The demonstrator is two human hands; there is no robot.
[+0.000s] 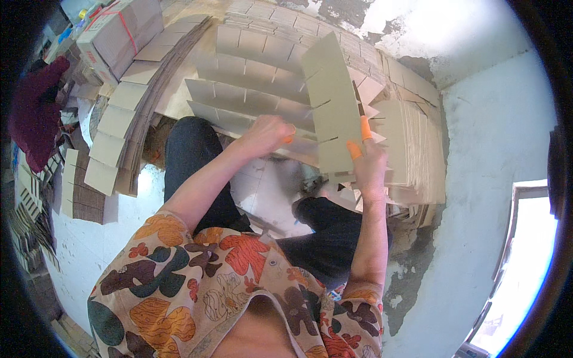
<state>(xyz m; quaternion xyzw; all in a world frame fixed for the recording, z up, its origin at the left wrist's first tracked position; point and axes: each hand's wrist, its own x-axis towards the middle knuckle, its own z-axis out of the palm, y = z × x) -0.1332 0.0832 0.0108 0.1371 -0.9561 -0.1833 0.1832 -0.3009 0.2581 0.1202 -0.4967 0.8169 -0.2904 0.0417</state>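
Note:
Slotted cardboard strips (250, 88) stand on edge in parallel rows before me, running left to right. My right hand (371, 167), with orange finger covers on two fingers, grips the right edge of a long slotted cardboard strip (329, 95). That strip is tilted upright across the right ends of the rows. My left hand (267, 136) is closed in a pinch at the near rows, an orange cover showing on one digit. Whatever lies between its fingers, if anything, is hidden.
Stacks of flat cardboard pieces (403, 143) lean by the wall at right. A long fanned row of cardboard strips (119, 122) runs along the left. Behind it sits a strapped carton (119, 39). Another person in dark red (39, 113) is at far left.

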